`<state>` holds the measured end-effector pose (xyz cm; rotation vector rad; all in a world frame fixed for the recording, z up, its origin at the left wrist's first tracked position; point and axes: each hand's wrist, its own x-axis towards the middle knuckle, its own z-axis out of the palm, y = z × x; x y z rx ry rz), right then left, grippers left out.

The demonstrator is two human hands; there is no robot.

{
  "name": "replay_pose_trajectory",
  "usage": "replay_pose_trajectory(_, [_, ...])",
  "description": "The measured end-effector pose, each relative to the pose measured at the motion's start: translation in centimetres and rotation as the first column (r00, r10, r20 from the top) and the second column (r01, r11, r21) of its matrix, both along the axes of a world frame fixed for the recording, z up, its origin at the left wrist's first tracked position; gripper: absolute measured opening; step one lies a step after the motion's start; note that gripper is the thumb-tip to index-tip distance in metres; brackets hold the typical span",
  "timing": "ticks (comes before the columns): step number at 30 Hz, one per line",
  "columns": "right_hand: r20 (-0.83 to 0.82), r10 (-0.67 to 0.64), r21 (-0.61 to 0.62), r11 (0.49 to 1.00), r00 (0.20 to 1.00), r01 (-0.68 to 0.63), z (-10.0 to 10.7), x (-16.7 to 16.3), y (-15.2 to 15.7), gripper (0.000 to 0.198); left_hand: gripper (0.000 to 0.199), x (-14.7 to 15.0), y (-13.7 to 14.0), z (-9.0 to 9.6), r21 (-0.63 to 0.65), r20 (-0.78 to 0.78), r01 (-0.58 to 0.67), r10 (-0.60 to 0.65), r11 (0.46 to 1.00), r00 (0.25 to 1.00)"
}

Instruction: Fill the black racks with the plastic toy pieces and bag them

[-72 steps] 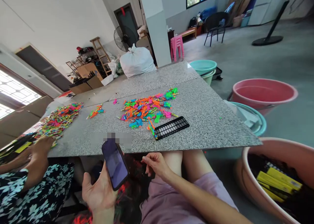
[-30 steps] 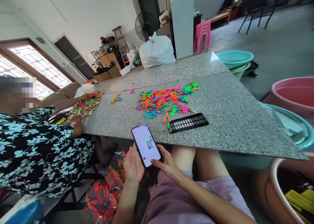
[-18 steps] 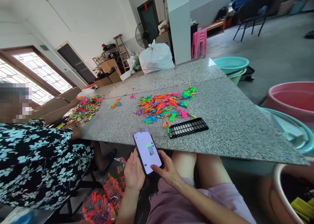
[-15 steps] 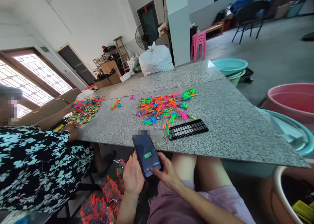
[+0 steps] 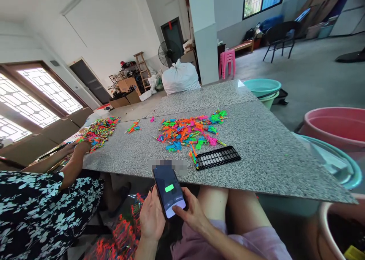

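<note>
A dark smartphone [image 5: 170, 193] with a lit screen and a green bubble on it is held above my lap, just in front of the table edge. My left hand [image 5: 152, 216] is closed around its left side and back. At its right edge my right hand [image 5: 192, 210] grips it, the thumb lying on the lower screen. Beyond the phone, on the speckled stone table [image 5: 265, 149], lies a black plastic grid rack [image 5: 219, 158]. Against the rack's left end leans a small orange, blue and green plastic piece [image 5: 193, 155]. Behind is a heap of bright plastic toy pieces [image 5: 185, 132].
To the left, a co-worker in a floral top [image 5: 42, 210] has hands at another colourful pile [image 5: 99, 132]. A white sack [image 5: 181, 77] stands at the table's far end. Tubs, including a pink one [image 5: 336, 123], line the right side. Bagged orange pieces [image 5: 122, 229] lie below left.
The view has tilted up slightly, so things sit lower in the picture. A bright panel now shows at the bottom of the phone screen under my thumb. The co-worker's arms have shifted toward the pile.
</note>
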<state>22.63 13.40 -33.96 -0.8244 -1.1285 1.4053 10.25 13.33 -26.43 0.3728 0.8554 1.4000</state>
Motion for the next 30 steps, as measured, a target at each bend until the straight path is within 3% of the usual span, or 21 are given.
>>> replay_pose_trajectory(17, [0.002, 0.065, 0.011, 0.998, 0.998, -0.065, -0.2, -0.5, -0.6, 0.037, 0.037, -3.7, -0.7, -3.0, 0.083, 0.019, 0.053, -0.055, 0.995, 0.998])
replay_pose_trajectory(24, [0.027, 0.036, 0.032, 0.999, 0.999, -0.037, -0.5, -0.3, -0.5, 0.037, 0.04, -3.2, -0.5, -2.7, 0.109, -0.017, 0.062, -0.06, 0.992, 0.998])
replay_pose_trajectory(30, [0.034, 0.032, 0.03, 0.999, 0.999, -0.033, -0.5, -0.2, -0.5, 0.038, 0.044, -1.5, -0.8, -0.7, 0.09, -0.063, 0.09, -0.085, 0.992, 0.994])
